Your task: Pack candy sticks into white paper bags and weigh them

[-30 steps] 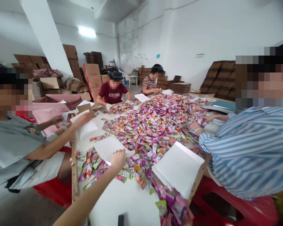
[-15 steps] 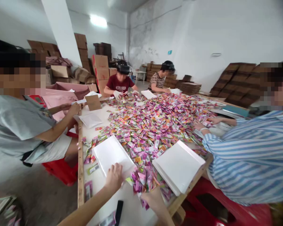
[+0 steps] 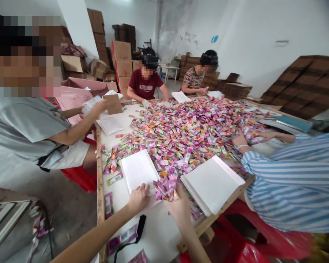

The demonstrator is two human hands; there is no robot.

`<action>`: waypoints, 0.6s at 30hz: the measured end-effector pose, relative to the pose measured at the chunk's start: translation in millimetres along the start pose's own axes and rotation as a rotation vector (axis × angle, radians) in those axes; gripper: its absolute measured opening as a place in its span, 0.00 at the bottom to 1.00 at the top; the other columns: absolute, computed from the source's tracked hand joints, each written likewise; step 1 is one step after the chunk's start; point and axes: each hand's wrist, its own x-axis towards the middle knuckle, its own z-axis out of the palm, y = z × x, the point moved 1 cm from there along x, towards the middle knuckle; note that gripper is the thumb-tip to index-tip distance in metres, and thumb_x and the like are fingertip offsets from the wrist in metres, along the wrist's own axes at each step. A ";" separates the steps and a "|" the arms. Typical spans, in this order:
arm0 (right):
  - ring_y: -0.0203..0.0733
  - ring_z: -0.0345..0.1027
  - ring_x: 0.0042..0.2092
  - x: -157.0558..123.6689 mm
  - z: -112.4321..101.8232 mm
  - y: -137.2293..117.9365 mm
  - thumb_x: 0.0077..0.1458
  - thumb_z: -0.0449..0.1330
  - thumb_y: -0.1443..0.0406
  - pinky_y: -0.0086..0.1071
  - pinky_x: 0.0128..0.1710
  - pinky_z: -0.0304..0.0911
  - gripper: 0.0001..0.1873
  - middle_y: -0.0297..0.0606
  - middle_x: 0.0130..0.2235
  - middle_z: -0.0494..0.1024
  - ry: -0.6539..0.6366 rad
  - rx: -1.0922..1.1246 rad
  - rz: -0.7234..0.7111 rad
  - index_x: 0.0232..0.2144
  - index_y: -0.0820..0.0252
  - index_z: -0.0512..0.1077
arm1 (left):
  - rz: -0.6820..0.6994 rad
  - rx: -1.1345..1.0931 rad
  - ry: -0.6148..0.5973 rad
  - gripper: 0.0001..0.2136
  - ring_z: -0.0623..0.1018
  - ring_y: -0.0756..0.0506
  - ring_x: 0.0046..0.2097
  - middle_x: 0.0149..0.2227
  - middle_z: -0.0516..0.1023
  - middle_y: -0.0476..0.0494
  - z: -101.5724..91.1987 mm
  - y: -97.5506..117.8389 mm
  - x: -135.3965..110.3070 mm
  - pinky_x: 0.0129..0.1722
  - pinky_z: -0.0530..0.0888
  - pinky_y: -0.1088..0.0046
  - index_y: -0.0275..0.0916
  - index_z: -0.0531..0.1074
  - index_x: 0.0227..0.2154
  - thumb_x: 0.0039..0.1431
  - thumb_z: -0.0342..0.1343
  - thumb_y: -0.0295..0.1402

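My left hand (image 3: 138,198) pinches the near edge of a flat white packing bag (image 3: 139,168) lying on the table. Just beside it, my right hand (image 3: 178,205) is closed around a bunch of small purple snack packets (image 3: 166,187). The bunch is at the bag's near right corner; I cannot tell whether any packets are inside. A large heap of similar pink, purple and green packets (image 3: 189,128) spreads beyond my hands. To the right of my right hand lies a stack of flat white bags (image 3: 215,184).
A wooden rim (image 3: 101,182) borders the table. Loose packets and a black strap (image 3: 140,228) lie near me. Co-workers sit to the left, to the right in a striped sleeve (image 3: 263,160), and across. A pink-lined bin (image 3: 74,95) stands left; cardboard boxes (image 3: 123,54) are behind.
My right hand has lifted the packets up toward the white bag's edge. My left hand has stayed at the bag and closed on it. The head view has tilted down.
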 end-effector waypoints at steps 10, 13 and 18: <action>0.50 0.65 0.41 -28.1 61.9 31.6 0.54 0.51 0.63 0.44 0.42 0.61 0.21 0.48 0.40 0.72 -0.024 -0.289 -0.566 0.49 0.65 0.64 | -0.286 -0.481 0.049 0.09 0.66 0.51 0.18 0.14 0.58 0.56 -12.1 -24.5 32.9 0.19 0.61 0.77 0.40 0.58 0.20 0.55 0.46 0.30; 0.49 0.66 0.37 -32.2 70.8 31.4 0.55 0.52 0.65 0.45 0.42 0.61 0.18 0.44 0.37 0.73 -0.071 -0.413 -0.619 0.49 0.61 0.66 | -0.259 -0.488 0.141 0.09 0.67 0.51 0.21 0.16 0.59 0.56 -23.6 -12.9 29.9 0.23 0.61 0.77 0.40 0.57 0.19 0.52 0.47 0.27; 0.49 0.68 0.38 -15.1 80.2 22.6 0.54 0.55 0.65 0.42 0.41 0.62 0.16 0.43 0.37 0.75 -0.117 -0.477 -0.417 0.47 0.56 0.68 | -0.013 -0.171 0.243 0.06 0.73 0.49 0.31 0.28 0.72 0.48 -49.8 10.7 12.0 0.33 0.64 0.74 0.39 0.66 0.28 0.54 0.45 0.25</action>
